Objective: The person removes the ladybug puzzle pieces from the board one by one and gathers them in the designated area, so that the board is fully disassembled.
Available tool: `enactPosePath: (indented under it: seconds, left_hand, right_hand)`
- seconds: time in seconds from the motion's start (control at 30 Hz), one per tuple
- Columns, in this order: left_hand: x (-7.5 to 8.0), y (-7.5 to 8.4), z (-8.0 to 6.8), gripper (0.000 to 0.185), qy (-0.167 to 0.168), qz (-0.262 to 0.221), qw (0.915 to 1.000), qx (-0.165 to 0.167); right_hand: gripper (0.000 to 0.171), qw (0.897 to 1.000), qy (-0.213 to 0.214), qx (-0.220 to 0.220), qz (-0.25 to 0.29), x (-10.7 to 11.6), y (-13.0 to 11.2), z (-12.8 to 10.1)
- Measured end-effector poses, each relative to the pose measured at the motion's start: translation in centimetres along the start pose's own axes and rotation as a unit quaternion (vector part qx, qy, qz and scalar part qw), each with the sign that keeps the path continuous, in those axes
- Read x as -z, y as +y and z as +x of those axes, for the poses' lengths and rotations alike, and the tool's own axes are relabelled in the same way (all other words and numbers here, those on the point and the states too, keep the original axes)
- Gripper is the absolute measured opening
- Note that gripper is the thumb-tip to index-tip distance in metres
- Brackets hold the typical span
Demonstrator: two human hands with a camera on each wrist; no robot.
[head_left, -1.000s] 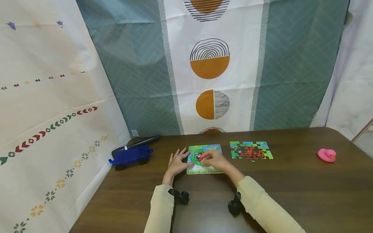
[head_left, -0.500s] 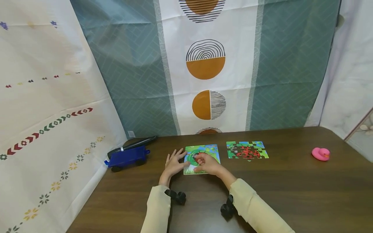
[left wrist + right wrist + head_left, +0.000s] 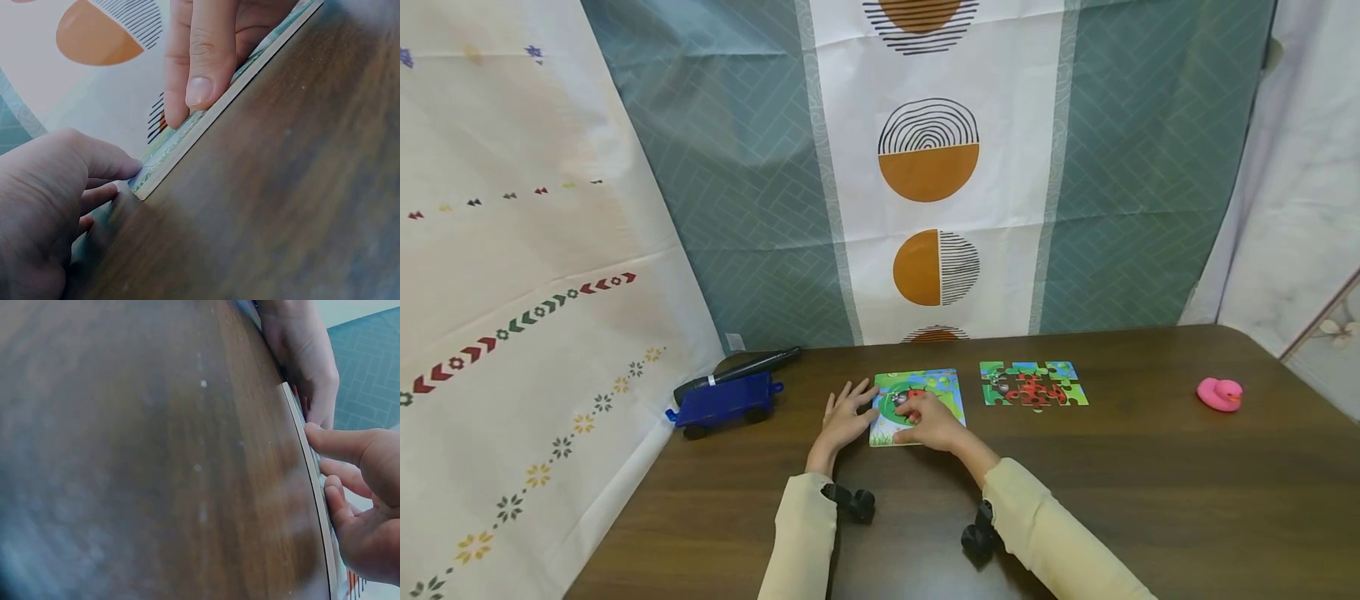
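Note:
A ladybug picture board [image 3: 951, 400] with a pale edge lies flat on the table. At its left side my left hand [image 3: 845, 418] rests with fingers spread, the thumb touching the near left corner in the left wrist view. Over the lower right part of the board is my right hand [image 3: 934, 423]. Its thumb [image 3: 340, 442] and bent fingers touch the board's surface in the right wrist view, with nothing visible between them. To the right lies a ladybug jigsaw [image 3: 1033, 385] of joined pieces, its lower edge uneven.
A blue toy wagon [image 3: 726, 400] and a black marker-like stick [image 3: 752, 365] lie at the left back of the brown table [image 3: 1112, 483]. A pink rubber duck [image 3: 1219, 394] sits at the far right. Behind the table hangs a patterned curtain [image 3: 1120, 167].
My right hand has shifted slightly left and toward the near side on the board, its thumb now lower. The left hand keeps its place at the board's side. The head view has turned slightly right.

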State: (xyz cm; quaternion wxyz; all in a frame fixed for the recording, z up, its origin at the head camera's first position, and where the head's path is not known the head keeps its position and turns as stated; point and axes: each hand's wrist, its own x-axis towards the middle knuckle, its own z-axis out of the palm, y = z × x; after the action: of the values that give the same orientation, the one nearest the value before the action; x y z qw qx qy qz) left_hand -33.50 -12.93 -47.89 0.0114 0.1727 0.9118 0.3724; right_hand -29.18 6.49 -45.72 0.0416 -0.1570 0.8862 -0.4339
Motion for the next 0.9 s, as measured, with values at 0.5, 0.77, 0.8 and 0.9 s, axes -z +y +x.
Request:
enactPosePath:
  seconds: [0.5,0.77,0.8,0.9]
  left_hand:
    - [-0.1,0.06,0.13,0.05,-0.004,-0.01,0.9999,0.003]
    - [-0.11,0.1,0.07,0.05,-0.003,-0.009,1.0,0.003]
    - [-0.1,0.1,0.07,0.05,-0.002,-0.008,1.0,0.004]
    - [-0.08,0.1,0.06,0.05,-0.002,-0.005,1.0,0.005]
  right_hand:
    - [0.038,1.0,-0.003,-0.016,-0.01,-0.04,-0.21,0.43]
    - [0.036,1.0,0.005,-0.013,-0.013,-0.28,-0.24,0.34]
    - [0.036,1.0,0.006,-0.013,-0.013,-0.28,-0.26,0.35]
    - [0.037,1.0,0.004,-0.018,-0.001,-0.32,-0.22,0.45]
